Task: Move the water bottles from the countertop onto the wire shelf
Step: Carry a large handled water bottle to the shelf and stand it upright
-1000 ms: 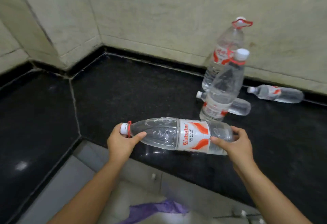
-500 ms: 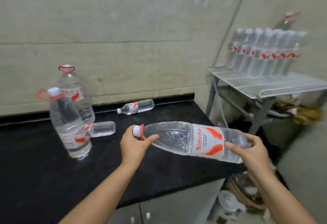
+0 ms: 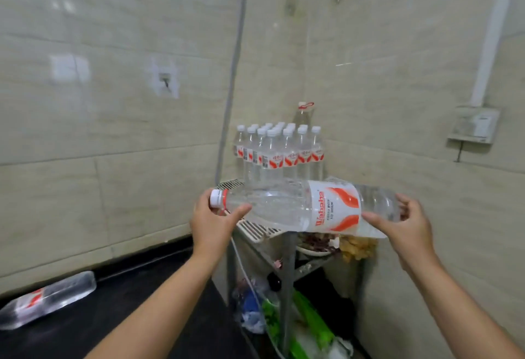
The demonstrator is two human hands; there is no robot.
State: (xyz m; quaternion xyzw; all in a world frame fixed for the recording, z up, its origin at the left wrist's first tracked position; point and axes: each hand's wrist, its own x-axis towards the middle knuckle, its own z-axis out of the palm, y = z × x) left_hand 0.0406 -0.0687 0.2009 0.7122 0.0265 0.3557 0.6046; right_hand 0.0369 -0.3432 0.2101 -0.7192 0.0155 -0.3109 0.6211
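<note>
Just above the front edge of the wire shelf (image 3: 257,229), a large water bottle (image 3: 301,206) lies level in the air — the left hand (image 3: 211,221) curls round its capped neck, the right hand (image 3: 409,228) grips its base. Behind it on the shelf stand small bottles (image 3: 279,154). Left of the shelf, another bottle (image 3: 47,300) lies on the black countertop (image 3: 127,316).

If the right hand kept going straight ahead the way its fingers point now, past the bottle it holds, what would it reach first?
The right hand, gripping the base of the large bottle, points forward and slightly left. It would likely meet the cluster of small bottles standing on the wire shelf first, though depth is unclear from one view.
</note>
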